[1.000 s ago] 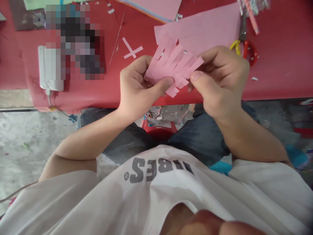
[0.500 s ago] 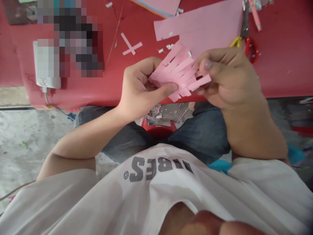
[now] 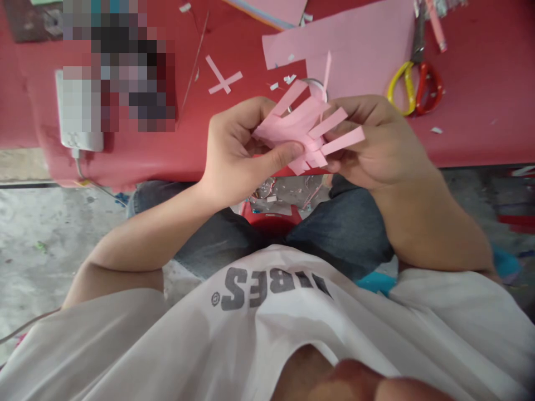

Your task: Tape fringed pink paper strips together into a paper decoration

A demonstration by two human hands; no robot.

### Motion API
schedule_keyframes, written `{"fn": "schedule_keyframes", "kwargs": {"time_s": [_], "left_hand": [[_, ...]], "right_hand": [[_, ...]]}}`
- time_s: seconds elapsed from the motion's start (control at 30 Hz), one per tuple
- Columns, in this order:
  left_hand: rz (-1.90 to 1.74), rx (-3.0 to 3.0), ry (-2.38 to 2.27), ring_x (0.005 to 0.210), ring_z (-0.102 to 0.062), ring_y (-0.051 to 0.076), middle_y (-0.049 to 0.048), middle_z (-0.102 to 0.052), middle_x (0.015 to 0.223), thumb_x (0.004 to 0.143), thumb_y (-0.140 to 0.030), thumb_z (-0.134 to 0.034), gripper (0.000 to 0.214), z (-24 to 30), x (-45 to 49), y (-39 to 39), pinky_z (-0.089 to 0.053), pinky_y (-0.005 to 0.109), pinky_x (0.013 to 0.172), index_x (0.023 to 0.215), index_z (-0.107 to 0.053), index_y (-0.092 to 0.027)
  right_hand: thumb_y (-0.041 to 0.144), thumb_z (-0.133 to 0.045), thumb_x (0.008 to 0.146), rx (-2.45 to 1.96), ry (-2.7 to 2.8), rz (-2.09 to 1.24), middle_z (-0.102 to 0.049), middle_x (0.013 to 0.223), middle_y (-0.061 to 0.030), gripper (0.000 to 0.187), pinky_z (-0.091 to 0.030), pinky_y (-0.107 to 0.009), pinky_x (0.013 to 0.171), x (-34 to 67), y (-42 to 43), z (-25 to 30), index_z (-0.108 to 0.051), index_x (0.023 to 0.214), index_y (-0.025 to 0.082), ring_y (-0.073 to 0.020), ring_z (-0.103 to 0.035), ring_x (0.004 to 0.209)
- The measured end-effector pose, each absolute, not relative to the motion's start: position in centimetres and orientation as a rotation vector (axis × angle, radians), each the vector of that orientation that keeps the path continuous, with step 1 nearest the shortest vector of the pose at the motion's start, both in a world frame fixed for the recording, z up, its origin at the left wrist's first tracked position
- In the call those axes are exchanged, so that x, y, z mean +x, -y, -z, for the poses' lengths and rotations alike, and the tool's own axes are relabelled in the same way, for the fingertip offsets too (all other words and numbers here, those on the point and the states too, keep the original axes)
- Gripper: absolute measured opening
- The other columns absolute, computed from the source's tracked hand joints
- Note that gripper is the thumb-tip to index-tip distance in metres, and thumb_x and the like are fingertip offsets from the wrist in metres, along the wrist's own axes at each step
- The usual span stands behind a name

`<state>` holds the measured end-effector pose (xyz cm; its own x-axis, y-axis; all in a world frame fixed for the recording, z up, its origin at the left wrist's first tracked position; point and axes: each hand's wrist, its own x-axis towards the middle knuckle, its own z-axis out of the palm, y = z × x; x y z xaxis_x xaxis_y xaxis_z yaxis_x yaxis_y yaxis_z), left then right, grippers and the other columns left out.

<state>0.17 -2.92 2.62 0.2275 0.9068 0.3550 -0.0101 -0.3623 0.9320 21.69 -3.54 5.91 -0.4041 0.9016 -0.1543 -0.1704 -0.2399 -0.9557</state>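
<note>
Head view: left hand [image 3: 236, 153], right hand [image 3: 378, 145] both pinching one fringed pink paper [image 3: 292, 125]; one scissors [image 3: 418, 61] nearby.

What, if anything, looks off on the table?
Two pale pink paper strips lie crossed in an X on the red table, with small paper scraps scattered nearby, beyond the cut pink paper held up. They look like stray offcuts.

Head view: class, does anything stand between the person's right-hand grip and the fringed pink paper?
Nothing visible does: the right hand is touching the fringed pink paper, its fingers closed on the strips with no other object between them.
</note>
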Motion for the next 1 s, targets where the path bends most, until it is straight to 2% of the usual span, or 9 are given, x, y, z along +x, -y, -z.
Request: {"fn": "schedule_keyframes", "kwargs": {"time_s": [0.23, 0.5, 0.63, 0.73, 0.8, 0.9, 1.0], "left_hand": [[-1.289, 1.596, -0.914, 0.070, -0.059, 0.012, 0.0000, -0.064, 0.077, 0.076, -0.062, -0.091, 0.049, -2.5, 0.0, 2.2, -0.048, 0.028, 0.061, 0.086, -0.068, -0.019], [-1.329, 1.610, -0.848, 0.068, -0.057, 0.011, 0.0001, -0.064, 0.079, 0.078, -0.051, -0.093, 0.041, -2.5, -0.1, 2.1, -0.042, 0.026, 0.055, 0.090, -0.069, -0.020], [-1.346, 1.604, -0.823, 0.081, -0.064, 0.013, 0.0015, -0.070, 0.094, 0.077, -0.056, -0.092, 0.047, -1.8, 0.0, 1.6, -0.053, 0.028, 0.063, 0.105, -0.071, -0.025], [-1.373, 1.476, -0.729, 0.094, -0.069, 0.015, 0.0015, -0.072, 0.110, 0.075, -0.059, -0.093, 0.057, -0.8, 0.6, 1.6, -0.062, 0.030, 0.075, 0.117, -0.067, -0.030], [-1.333, 1.334, -0.693, 0.097, -0.072, 0.016, 0.0009, -0.072, 0.112, 0.076, -0.062, -0.091, 0.061, -0.1, 1.1, 2.0, -0.065, 0.032, 0.081, 0.122, -0.064, -0.031], [-1.229, 1.204, -0.713, 0.096, -0.075, 0.017, 0.0009, -0.075, 0.114, 0.080, -0.063, -0.088, 0.063, 0.4, 1.8, 2.9, -0.067, 0.034, 0.082, 0.127, -0.061, -0.031], [-1.226, 1.189, -0.741, 0.098, -0.077, 0.018, 0.0003, -0.077, 0.113, 0.079, -0.065, -0.088, 0.060, 0.3, 2.0, 3.4, -0.068, 0.035, 0.082, 0.122, -0.061, -0.031]], "right_hand": [[0.029, -0.091, 0.081, -0.920, 1.216, -1.569, -0.070, 0.070, 0.0004, 0.016, -0.042, -0.026, 0.043, 21.4, 3.3, -6.3, -0.078, 0.082, 0.019, -0.0095, -0.058, 0.050], [0.026, -0.092, 0.080, -0.966, 1.410, -1.085, -0.069, 0.065, -0.0008, 0.017, -0.046, -0.027, 0.050, 21.0, 3.6, -5.6, -0.078, 0.079, 0.017, -0.0112, -0.062, 0.055], [0.023, -0.094, 0.076, -1.008, 1.444, -1.000, -0.071, 0.066, 0.0010, 0.017, -0.047, -0.025, 0.049, 21.2, 3.5, -5.2, -0.080, 0.084, 0.018, -0.0102, -0.064, 0.056], [0.030, -0.094, 0.077, -1.001, 1.430, -0.981, -0.070, 0.066, 0.0021, 0.019, -0.048, -0.023, 0.050, 20.9, 3.6, -5.1, -0.079, 0.082, 0.019, -0.0092, -0.065, 0.057], [0.036, -0.094, 0.078, -0.994, 1.417, -0.962, -0.070, 0.066, 0.0022, 0.024, -0.049, -0.023, 0.050, 20.5, 3.7, -5.1, -0.077, 0.081, 0.020, -0.0091, -0.065, 0.058], [0.043, -0.094, 0.077, -1.000, 1.418, -0.949, -0.071, 0.067, 0.0022, 0.029, -0.049, -0.024, 0.048, 20.1, 3.9, -4.9, -0.076, 0.081, 0.021, -0.0093, -0.065, 0.057], [0.048, -0.092, 0.078, -1.062, 1.458, -0.916, -0.071, 0.070, 0.0026, 0.030, -0.053, -0.027, 0.051, 20.0, 4.1, -4.9, -0.076, 0.083, 0.024, -0.0113, -0.067, 0.062]]}}
